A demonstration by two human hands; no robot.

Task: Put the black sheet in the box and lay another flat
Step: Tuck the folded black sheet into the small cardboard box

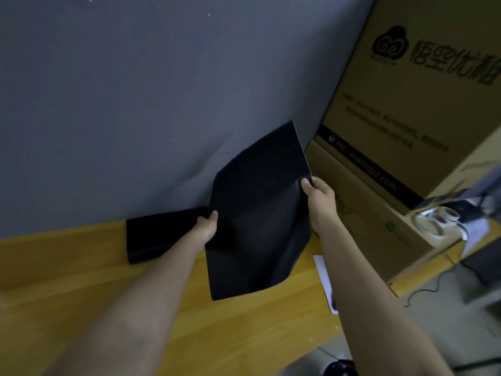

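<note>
I hold a black sheet (260, 213) up in the air over the wooden table (81, 280), slightly bent and tilted toward the right. My left hand (207, 226) pinches its left edge. My right hand (320, 199) grips its right edge near the upper corner. Behind my left hand, a stack of more black sheets (154, 234) lies flat on the table against the wall. A low cardboard box (379, 226) stands just right of the held sheet; its opening is not visible.
A large printed cardboard box (420, 90) sits on top of the low one. A grey wall (135, 104) backs the table. A white paper strip (325, 283) lies at the table's right edge. Tape rolls (433, 221) and cables lie at the right.
</note>
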